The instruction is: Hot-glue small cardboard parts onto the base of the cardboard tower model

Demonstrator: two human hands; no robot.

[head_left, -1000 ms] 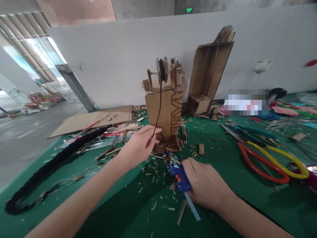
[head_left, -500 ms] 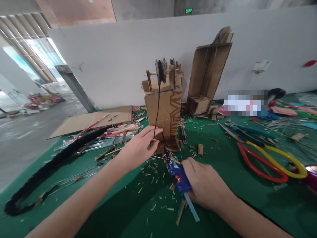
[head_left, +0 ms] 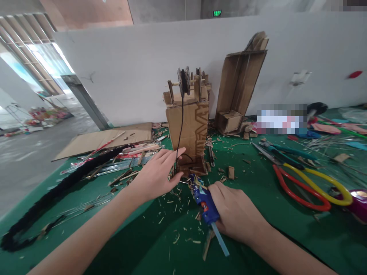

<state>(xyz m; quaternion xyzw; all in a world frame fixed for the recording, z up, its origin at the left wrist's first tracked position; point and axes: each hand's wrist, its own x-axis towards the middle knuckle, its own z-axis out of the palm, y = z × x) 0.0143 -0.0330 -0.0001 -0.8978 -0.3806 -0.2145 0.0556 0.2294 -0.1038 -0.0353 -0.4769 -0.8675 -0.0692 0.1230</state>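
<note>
A cardboard tower (head_left: 186, 126) stands upright in front of me, with a spool (head_left: 184, 81) on a stick axle at its top. Black cord (head_left: 181, 118) hangs from the spool down the tower's front and loops loosely near its base. Beside that loop is my left hand (head_left: 160, 172), thumb and fingers apart; the cord passes close by its fingertips. My right hand (head_left: 233, 210) is wrapped round a blue hot glue gun (head_left: 208, 204), its nozzle end near the tower's foot. A pale glue stick (head_left: 220, 238) sticks out of the gun's back.
Large red and yellow-handled scissors (head_left: 309, 187) and teal-handled pliers (head_left: 289, 152) lie at right. A taller cardboard piece (head_left: 241, 88) leans against the white wall. At left are a black fuzzy strip (head_left: 65, 191) and a cardboard sheet (head_left: 106, 139). Scraps litter the green table (head_left: 137, 244).
My left thumb and fingers have spread apart, and the cord near them now curves in a slack loop by the base. My right hand keeps the glue gun in nearly the same place.
</note>
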